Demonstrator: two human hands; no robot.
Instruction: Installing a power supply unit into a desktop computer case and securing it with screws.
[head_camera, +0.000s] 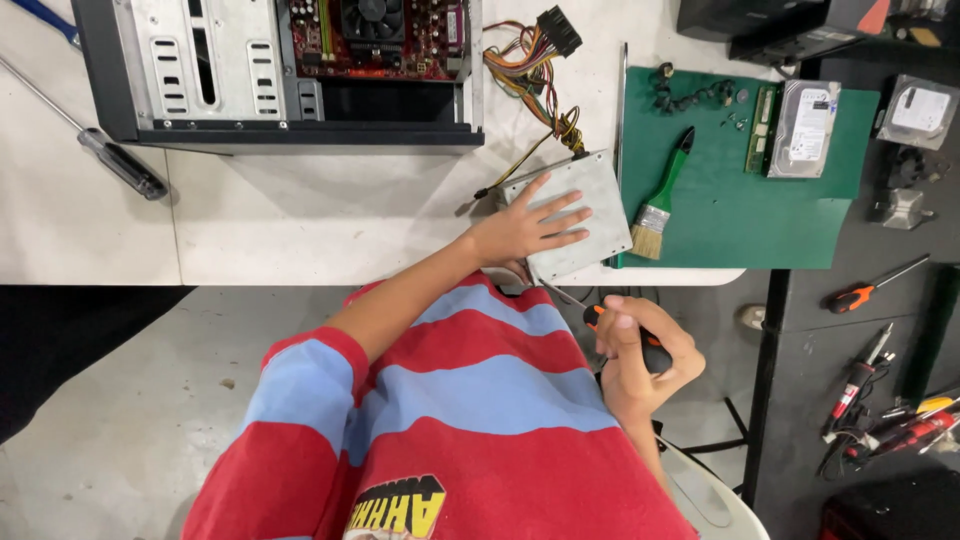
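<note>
My left hand (525, 228) lies flat with fingers spread on a grey metal power supply box (600, 195) at the table's near edge. A bundle of coloured cables (535, 60) runs from the box toward an open computer case (280, 70). My right hand (640, 360) is below the table edge, closed around a screwdriver with an orange and black handle (598, 315), whose thin shaft points up at the box's near side.
A green mat (730, 215) on the right carries a green-handled brush (665, 195), a hard drive (805, 128), a memory stick and small screws. A long screwdriver (120, 160) lies left. More tools (875, 285) sit on a dark bench at right.
</note>
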